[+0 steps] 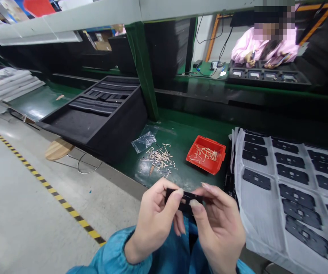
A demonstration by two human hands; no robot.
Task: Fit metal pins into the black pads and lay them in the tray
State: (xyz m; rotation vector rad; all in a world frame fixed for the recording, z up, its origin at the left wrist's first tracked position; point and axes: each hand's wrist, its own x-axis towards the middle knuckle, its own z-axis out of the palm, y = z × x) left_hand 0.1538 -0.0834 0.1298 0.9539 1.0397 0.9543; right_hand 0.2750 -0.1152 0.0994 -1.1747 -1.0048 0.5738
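Between both hands is a flat black plate [185, 201] with small cut-outs, held above my lap at the bench's front edge. My left hand [158, 217] pinches its left end, thumb on top. My right hand [218, 224] grips the right end between thumb and fingers. Just beyond them, a loose pile of small thin cream and dark strips [159, 158] lies on the green bench. A red bin [194, 161] with more pale strips stands to the right of the pile. Similar black plates [292, 173] lie in rows on a white-lined tray [255, 205] at the right.
A large black foam box [118, 125] stands left of the pile, with a clear plastic bag [145, 140] beside it. A green post [143, 68] rises behind. Across the bench a person in pink [244, 47] works over a black tray [269, 78]. A wooden stool [58, 148] stands below left.
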